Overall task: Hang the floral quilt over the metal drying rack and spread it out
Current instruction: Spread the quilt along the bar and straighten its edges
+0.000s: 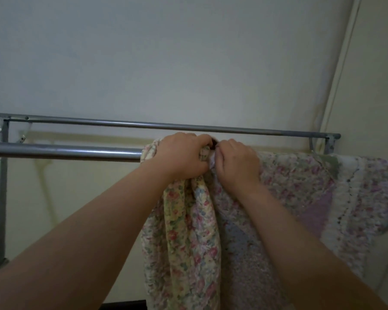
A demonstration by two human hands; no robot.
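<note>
Near rail of the metal drying rack (pixel 61 151) is sitting bare on the left, likely room for spreading. Left hand (pixel 182 154) is gripping a bunched fold of the floral quilt (pixel 296 189) at the rail, fingers curled into it, probably to drag it leftward. Right hand (pixel 235 163), touching the left, is pinching the fabric edge to anchor it. Rightward, quilt is already draping flat over the rail; bunched part is hanging below both hands.
</note>
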